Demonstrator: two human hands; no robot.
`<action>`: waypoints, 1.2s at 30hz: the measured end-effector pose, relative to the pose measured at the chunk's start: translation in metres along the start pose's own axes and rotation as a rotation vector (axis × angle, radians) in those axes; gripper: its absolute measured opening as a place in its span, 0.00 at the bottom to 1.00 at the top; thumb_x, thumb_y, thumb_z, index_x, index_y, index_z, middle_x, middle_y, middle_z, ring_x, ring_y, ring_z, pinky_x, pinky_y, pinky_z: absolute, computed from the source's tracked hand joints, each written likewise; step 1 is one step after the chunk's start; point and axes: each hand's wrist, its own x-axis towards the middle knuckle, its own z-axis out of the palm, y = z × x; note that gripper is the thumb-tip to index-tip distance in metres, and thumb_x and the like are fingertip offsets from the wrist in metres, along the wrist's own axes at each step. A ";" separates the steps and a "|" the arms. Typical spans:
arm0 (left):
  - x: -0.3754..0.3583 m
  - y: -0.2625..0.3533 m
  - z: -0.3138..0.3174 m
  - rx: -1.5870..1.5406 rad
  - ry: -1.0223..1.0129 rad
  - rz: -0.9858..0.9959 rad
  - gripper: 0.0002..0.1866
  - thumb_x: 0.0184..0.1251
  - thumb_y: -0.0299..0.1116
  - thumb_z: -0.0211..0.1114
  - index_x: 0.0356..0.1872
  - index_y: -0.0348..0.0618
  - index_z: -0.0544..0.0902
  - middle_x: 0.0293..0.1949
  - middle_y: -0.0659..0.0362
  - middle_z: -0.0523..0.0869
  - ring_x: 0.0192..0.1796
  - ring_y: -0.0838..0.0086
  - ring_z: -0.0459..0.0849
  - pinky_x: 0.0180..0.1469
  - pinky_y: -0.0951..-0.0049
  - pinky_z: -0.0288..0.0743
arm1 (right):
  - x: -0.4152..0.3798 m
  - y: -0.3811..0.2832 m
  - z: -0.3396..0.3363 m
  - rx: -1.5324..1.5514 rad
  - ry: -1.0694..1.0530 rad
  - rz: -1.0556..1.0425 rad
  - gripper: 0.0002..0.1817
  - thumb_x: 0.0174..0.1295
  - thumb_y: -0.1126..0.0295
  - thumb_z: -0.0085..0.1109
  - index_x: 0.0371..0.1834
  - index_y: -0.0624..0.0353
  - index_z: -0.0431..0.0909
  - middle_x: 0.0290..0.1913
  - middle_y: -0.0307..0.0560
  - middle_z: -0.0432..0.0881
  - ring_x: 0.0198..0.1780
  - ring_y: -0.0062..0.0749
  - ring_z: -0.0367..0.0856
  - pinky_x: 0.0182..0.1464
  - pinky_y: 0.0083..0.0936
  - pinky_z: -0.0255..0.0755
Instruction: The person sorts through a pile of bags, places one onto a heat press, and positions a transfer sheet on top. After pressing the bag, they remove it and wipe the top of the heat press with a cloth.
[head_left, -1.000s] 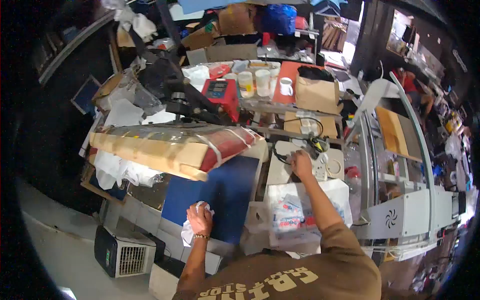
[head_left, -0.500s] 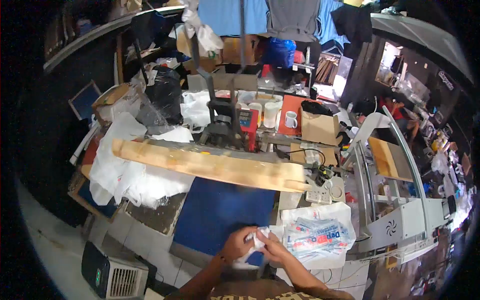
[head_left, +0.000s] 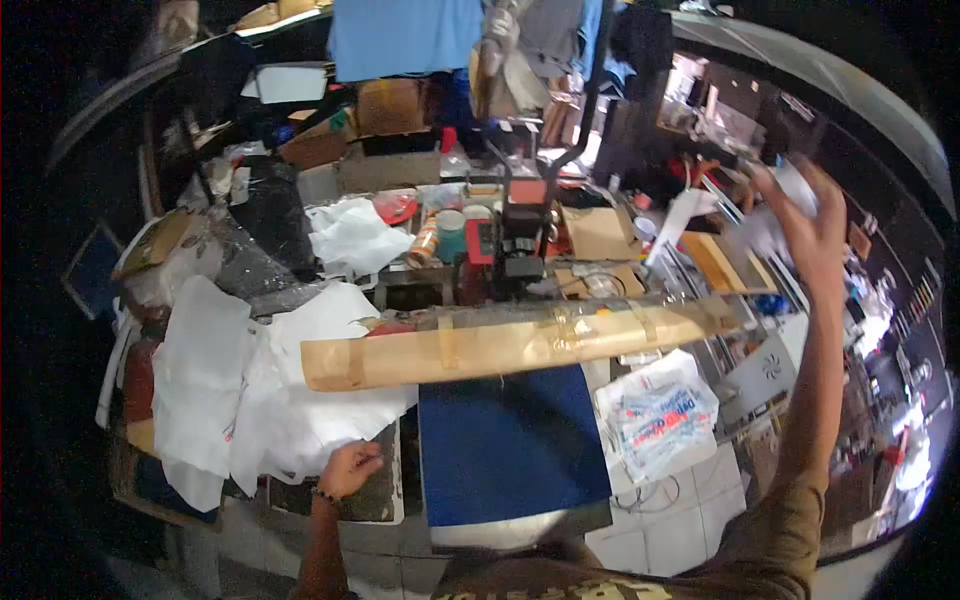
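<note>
Head view: a rumpled, motion-blurred white wad (head_left: 793, 190) shows at right, between spread fingers of the raised right grip (head_left: 818, 245); whether it is held cannot be told. Probably light, soft and crushable, it suits a loose pinch. The left grip (head_left: 350, 470), half-curled, its hold unclear, hovers beside white sheets (head_left: 325, 425).
</note>
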 end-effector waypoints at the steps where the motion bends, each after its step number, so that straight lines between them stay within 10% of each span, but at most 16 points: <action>1: 0.007 -0.009 -0.005 0.116 0.090 0.015 0.18 0.62 0.30 0.72 0.52 0.34 0.83 0.45 0.51 0.88 0.45 0.71 0.86 0.49 0.70 0.80 | 0.016 -0.019 0.010 -0.053 0.015 -0.181 0.23 0.57 0.59 0.69 0.48 0.66 0.81 0.44 0.54 0.82 0.46 0.37 0.81 0.50 0.30 0.73; 3: 0.009 -0.013 -0.001 0.045 0.049 0.053 0.18 0.61 0.32 0.73 0.51 0.35 0.83 0.43 0.52 0.88 0.45 0.70 0.86 0.49 0.69 0.80 | 0.045 -0.038 0.024 -0.139 -0.029 -0.432 0.17 0.52 0.65 0.68 0.40 0.68 0.83 0.38 0.60 0.86 0.40 0.46 0.87 0.48 0.34 0.77; 5: 0.008 -0.011 0.013 0.010 0.049 -0.040 0.18 0.61 0.33 0.73 0.49 0.35 0.84 0.42 0.53 0.88 0.46 0.70 0.86 0.49 0.70 0.79 | 0.047 -0.021 0.034 -0.104 -0.030 -0.430 0.10 0.61 0.69 0.65 0.37 0.65 0.79 0.31 0.43 0.83 0.34 0.27 0.77 0.42 0.27 0.72; 8: 0.008 -0.079 0.050 0.053 -0.100 -0.001 0.17 0.61 0.32 0.73 0.49 0.35 0.84 0.41 0.52 0.88 0.44 0.70 0.87 0.46 0.69 0.80 | 0.043 0.081 0.050 0.075 -0.038 -0.236 0.13 0.61 0.74 0.64 0.48 0.64 0.77 0.41 0.49 0.85 0.44 0.29 0.80 0.50 0.27 0.73; 11: -0.010 -0.029 0.086 0.007 -0.094 0.073 0.16 0.61 0.32 0.73 0.46 0.34 0.84 0.39 0.49 0.88 0.41 0.67 0.88 0.42 0.68 0.81 | -0.032 0.178 0.076 -0.348 -0.255 0.108 0.26 0.58 0.65 0.63 0.63 0.52 0.74 0.54 0.60 0.83 0.54 0.53 0.83 0.56 0.44 0.75; 17: 0.002 -0.010 0.151 0.350 0.502 0.216 0.08 0.58 0.27 0.71 0.36 0.37 0.82 0.36 0.51 0.82 0.39 0.59 0.83 0.42 0.57 0.77 | -0.258 0.292 0.243 -0.302 -0.743 0.024 0.12 0.53 0.70 0.60 0.41 0.52 0.87 0.39 0.54 0.87 0.43 0.51 0.86 0.44 0.47 0.80; 18: 0.002 0.009 0.152 0.705 0.568 0.512 0.09 0.57 0.28 0.71 0.38 0.39 0.83 0.42 0.50 0.81 0.49 0.56 0.79 0.51 0.53 0.73 | -0.283 0.280 0.259 -0.225 -0.800 0.082 0.11 0.53 0.71 0.59 0.37 0.55 0.87 0.38 0.55 0.87 0.43 0.51 0.87 0.45 0.46 0.81; 21: 0.005 0.028 0.187 0.742 0.536 0.369 0.10 0.57 0.28 0.70 0.39 0.39 0.82 0.45 0.49 0.81 0.52 0.52 0.77 0.57 0.51 0.68 | -0.299 0.235 0.278 -0.268 -1.138 -0.011 0.09 0.54 0.69 0.60 0.36 0.57 0.86 0.39 0.56 0.87 0.44 0.49 0.87 0.43 0.45 0.81; 25: -0.003 0.053 0.248 0.752 0.420 0.102 0.14 0.58 0.28 0.70 0.45 0.39 0.82 0.48 0.47 0.80 0.52 0.50 0.77 0.58 0.50 0.69 | -0.370 0.272 0.369 -0.272 -0.991 -0.135 0.10 0.53 0.68 0.61 0.38 0.53 0.85 0.38 0.50 0.86 0.42 0.45 0.86 0.44 0.40 0.77; 29: -0.002 0.030 0.291 0.813 0.782 0.265 0.16 0.65 0.32 0.66 0.52 0.38 0.80 0.56 0.44 0.77 0.60 0.48 0.75 0.64 0.49 0.66 | -0.399 0.284 0.423 -0.266 -0.808 -0.090 0.09 0.56 0.67 0.59 0.38 0.54 0.83 0.41 0.45 0.83 0.42 0.40 0.84 0.42 0.36 0.74; 36: -0.004 0.077 0.305 0.767 0.805 0.015 0.17 0.69 0.35 0.61 0.53 0.34 0.79 0.62 0.44 0.74 0.64 0.47 0.72 0.67 0.51 0.64 | -0.351 0.289 0.396 -0.092 -0.980 -0.329 0.10 0.56 0.68 0.58 0.40 0.56 0.80 0.43 0.49 0.82 0.44 0.43 0.82 0.41 0.39 0.74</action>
